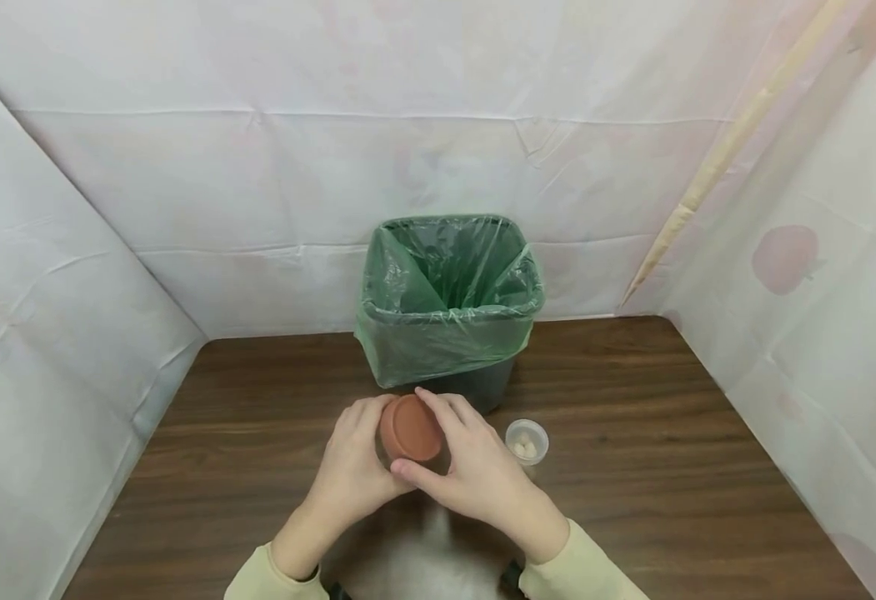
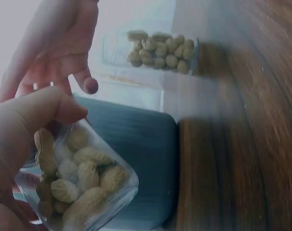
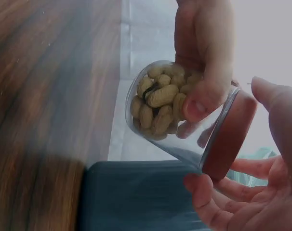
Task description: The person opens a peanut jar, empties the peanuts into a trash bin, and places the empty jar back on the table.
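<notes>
Pale sheets [image 1: 377,167] are hanging on the left, right and far sides, walling in the dark wooden counter [image 1: 670,417]. At its far middle the bin [image 1: 486,383] is standing upright, its mouth facing up. A green bag [image 1: 445,346] is lining it and folding over the rim, presumably so that it stays put.

My hands are both working just on the near side of the bin. My left hand [image 1: 355,462] is wrapping round the body of the jar [image 3: 184,147], seemingly to bear its weight and steady it, while my right hand [image 1: 478,458] is gripping round its top, thumb on the near side and fingers reaching to the far side.

The jar is hanging above the counter between my palms. Its long axis is running closer to upright than flat, with a tilt whose exact direction I cannot tell; its base is pointing down.

To the right of my right hand, a small clear cup [image 1: 525,429] is standing on the counter, near the bin.

The jar's brown-orange lid [image 1: 412,429] is sitting on it, facing up towards me.

Unshelled peanuts [image 2: 88,178] are settling towards the jar's base, as its lean would suggest, and pale nuts [image 1: 525,449] are lying in the cup.
</notes>
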Motion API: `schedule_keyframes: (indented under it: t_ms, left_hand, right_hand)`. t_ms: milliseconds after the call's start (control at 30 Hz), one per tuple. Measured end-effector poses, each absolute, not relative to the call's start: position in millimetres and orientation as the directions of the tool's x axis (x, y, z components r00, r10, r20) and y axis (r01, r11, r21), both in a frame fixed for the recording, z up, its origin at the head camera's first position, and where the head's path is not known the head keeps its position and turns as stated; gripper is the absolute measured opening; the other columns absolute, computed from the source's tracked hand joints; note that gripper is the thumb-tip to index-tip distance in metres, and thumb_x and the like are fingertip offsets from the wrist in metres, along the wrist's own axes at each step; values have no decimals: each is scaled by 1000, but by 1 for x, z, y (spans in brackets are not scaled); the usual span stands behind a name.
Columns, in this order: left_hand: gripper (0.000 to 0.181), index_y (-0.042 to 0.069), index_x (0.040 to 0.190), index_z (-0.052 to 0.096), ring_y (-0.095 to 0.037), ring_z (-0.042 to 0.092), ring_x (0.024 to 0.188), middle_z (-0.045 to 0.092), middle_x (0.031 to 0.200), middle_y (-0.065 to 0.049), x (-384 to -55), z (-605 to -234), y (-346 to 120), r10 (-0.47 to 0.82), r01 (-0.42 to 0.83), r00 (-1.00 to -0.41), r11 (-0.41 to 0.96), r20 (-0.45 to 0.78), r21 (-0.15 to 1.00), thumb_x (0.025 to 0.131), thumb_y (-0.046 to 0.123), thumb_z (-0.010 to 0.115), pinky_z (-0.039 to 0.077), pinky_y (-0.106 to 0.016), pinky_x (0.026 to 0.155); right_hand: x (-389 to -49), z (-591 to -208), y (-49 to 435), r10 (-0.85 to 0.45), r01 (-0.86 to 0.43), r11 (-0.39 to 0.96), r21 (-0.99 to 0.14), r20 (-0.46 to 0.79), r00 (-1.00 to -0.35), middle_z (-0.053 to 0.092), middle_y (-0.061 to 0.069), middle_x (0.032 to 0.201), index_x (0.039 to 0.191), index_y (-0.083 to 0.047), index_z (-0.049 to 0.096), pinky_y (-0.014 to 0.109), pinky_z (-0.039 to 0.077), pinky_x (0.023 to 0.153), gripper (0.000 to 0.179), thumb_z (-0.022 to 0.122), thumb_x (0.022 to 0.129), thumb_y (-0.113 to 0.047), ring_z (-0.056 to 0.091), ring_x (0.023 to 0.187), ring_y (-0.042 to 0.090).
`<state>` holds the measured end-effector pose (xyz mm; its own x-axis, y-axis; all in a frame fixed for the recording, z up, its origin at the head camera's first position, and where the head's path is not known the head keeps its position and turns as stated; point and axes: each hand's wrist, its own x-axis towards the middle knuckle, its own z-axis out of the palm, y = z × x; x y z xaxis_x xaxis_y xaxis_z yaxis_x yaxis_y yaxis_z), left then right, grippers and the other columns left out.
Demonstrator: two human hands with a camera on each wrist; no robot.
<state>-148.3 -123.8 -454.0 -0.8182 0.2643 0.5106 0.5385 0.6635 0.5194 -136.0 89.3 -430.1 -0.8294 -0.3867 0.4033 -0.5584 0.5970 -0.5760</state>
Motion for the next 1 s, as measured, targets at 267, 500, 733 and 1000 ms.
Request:
schedule_keyframes:
  t_ms: [267, 500, 733, 1000]
  left_hand:
    - [90, 10, 136, 64, -28, 65, 116, 69, 124, -6, -155, -459, -128, 310, 558, -806, 679, 504, 476, 61, 38, 105, 59, -51, 93]
    - [92, 5, 135, 65, -28, 68, 112, 71, 119, -6, -155, -469, -127, 363, 609, -760, 687, 539, 396, 57, 34, 104, 60, -51, 94]
    - [93, 3, 134, 67, -33, 68, 111, 69, 119, -11, -154, -475, -127, 371, 608, -723, 742, 583, 283, 56, 37, 105, 61, -50, 93]
    - [93, 3, 131, 68, -33, 68, 109, 69, 117, -10, -152, -471, -126, 385, 618, -706, 745, 595, 252, 53, 38, 105, 61, -50, 92]
  right_hand:
    - [-135, -434, 83, -341, -507, 591, -628, 374, -862, 60, 1, 141, 164, -21, 50, 41, 61, 94, 83, 80, 96, -58, 68, 118, 15]
    - [-137, -444, 79, -295, -452, 605, -656, 342, -892, 64, 1, 136, 156, -18, 58, 40, 62, 88, 81, 80, 93, -64, 70, 112, 14]
    - [-140, -453, 73, -289, -445, 591, -673, 339, -895, 64, 5, 135, 153, -14, 59, 40, 63, 86, 77, 77, 96, -62, 71, 109, 18]
    - [-137, -451, 70, -263, -428, 589, -686, 337, -904, 64, 6, 135, 150, -12, 61, 41, 63, 88, 75, 76, 97, -62, 71, 109, 19]
